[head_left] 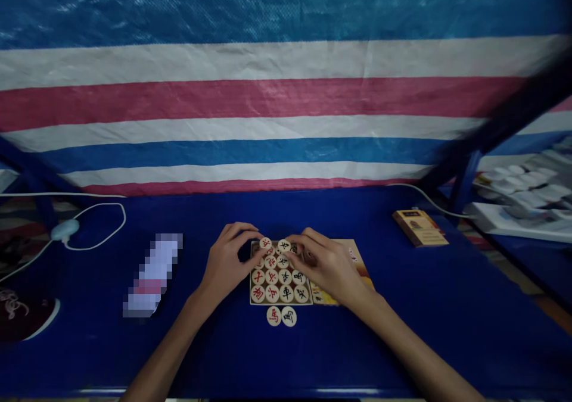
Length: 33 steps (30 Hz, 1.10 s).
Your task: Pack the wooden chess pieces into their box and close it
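Nearest the viewer, on the blue tabletop (214,354), two loose discs lay side by side below both grips, one red-marked (274,315) and one black-marked (289,316). A dark shoe (27,315) with pale laces sat far to the left of the left grip. Just beyond the loose discs stood an open box (251,284) of round character pieces, red-marked in the two left columns and black-marked in the two right, directly below the grips. The left hand (230,260), over the box's far left part, was drawn into a narrow pinch, thumb and fingers about a red-marked piece (265,243). The right hand (331,264) was narrowed likewise about a black-marked piece (284,245), close to the right of the first. A printed cover (360,262) lay partly beneath the right hand, to the right of the box. A pixelated oblong object (154,276) lay well left of the left grip; a small yellow-brown carton (420,228) lay well right of the right grip, slightly farther off. A looped white cable (124,214) lay beyond the oblong object. Behind everything hung a striped sheet (286,98), blue, white and red.
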Motion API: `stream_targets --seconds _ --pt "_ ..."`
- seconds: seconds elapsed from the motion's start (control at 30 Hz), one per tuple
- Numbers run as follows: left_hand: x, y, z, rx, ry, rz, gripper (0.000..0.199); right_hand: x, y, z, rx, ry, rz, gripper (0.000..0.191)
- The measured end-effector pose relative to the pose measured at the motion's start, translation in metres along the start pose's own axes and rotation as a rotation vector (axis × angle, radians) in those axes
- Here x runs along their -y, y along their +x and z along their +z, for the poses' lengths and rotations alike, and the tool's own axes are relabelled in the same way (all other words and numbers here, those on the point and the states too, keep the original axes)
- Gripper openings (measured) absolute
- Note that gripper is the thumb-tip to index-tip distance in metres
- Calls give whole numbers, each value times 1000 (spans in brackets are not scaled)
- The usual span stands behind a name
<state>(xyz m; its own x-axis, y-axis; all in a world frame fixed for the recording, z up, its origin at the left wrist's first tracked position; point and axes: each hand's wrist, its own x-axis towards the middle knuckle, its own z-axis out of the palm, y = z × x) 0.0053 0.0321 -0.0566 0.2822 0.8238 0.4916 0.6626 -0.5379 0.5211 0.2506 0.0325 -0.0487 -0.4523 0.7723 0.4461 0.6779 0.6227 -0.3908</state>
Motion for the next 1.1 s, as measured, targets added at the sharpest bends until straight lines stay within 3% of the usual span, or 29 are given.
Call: stream_targets --seconds 0.2,0.4,0.57,0.73,0.83,0.97,1.1 --pt "-1 0 6 68 72 25 23 -5 -2 -2 73 -103 -95 31" --pt "-1 -3 3 -4 100 2 7 -3 -3 -8 78 -81 -126 28" --pt "-5 -5 8 21 89 18 9 -2 -3 -5 83 -41 -136 28" --pt "-7 -5 5 -31 89 -2 11 -1 -3 -9 67 -28 -109 28" --pt "-21 -9 0 -91 53 9 11 7 -9 -11 1 21 -89 26" --pt "-54 -36 -4 -187 25 10 14 34 -39 -11 -96 117 -19 23" --pt "-76 -87 -3 -95 100 0 16 61 -88 -3 -14 180 35 21"
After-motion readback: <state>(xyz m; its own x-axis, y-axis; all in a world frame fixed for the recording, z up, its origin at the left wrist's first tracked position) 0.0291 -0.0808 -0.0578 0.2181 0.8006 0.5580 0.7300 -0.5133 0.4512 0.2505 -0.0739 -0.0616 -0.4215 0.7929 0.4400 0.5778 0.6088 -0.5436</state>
